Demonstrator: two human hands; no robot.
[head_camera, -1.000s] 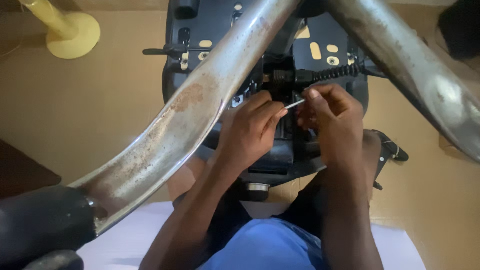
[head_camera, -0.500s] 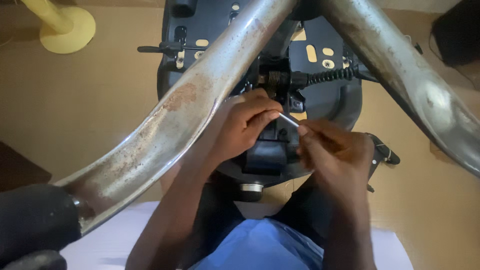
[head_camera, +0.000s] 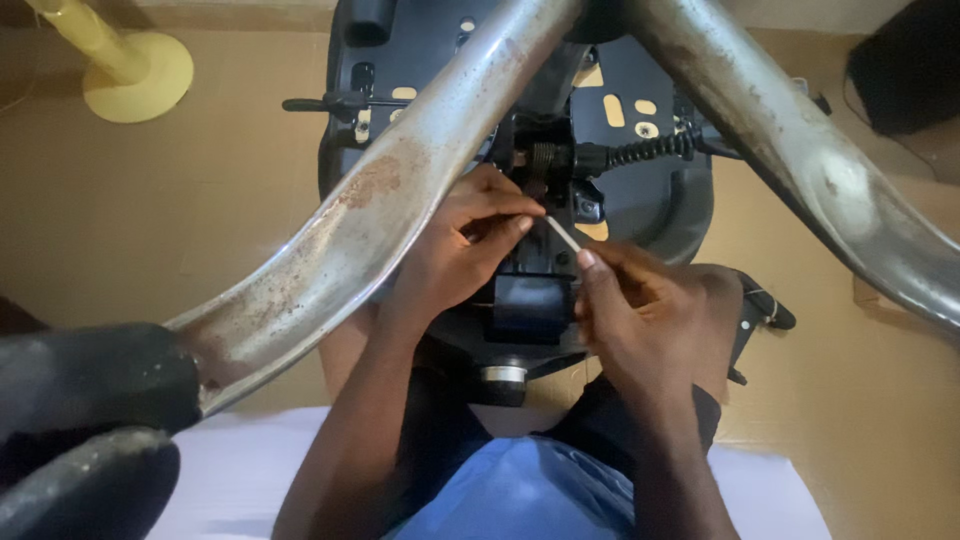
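I held a thin white rod (head_camera: 562, 234) pinched between both hands — my left hand (head_camera: 455, 250) gripped its upper end, my right hand (head_camera: 640, 310) its lower end. It lay slanted just below the black chair mechanism (head_camera: 545, 160), beside the rusty metal chair leg (head_camera: 370, 220) — a coiled spring (head_camera: 650, 150) sat right of the mechanism.

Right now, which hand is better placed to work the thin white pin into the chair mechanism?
Probably the right hand: its fingertips pinch the white pin's lower end. The left hand rests at the pin's tip beside the black mechanism, seemingly steadying it.
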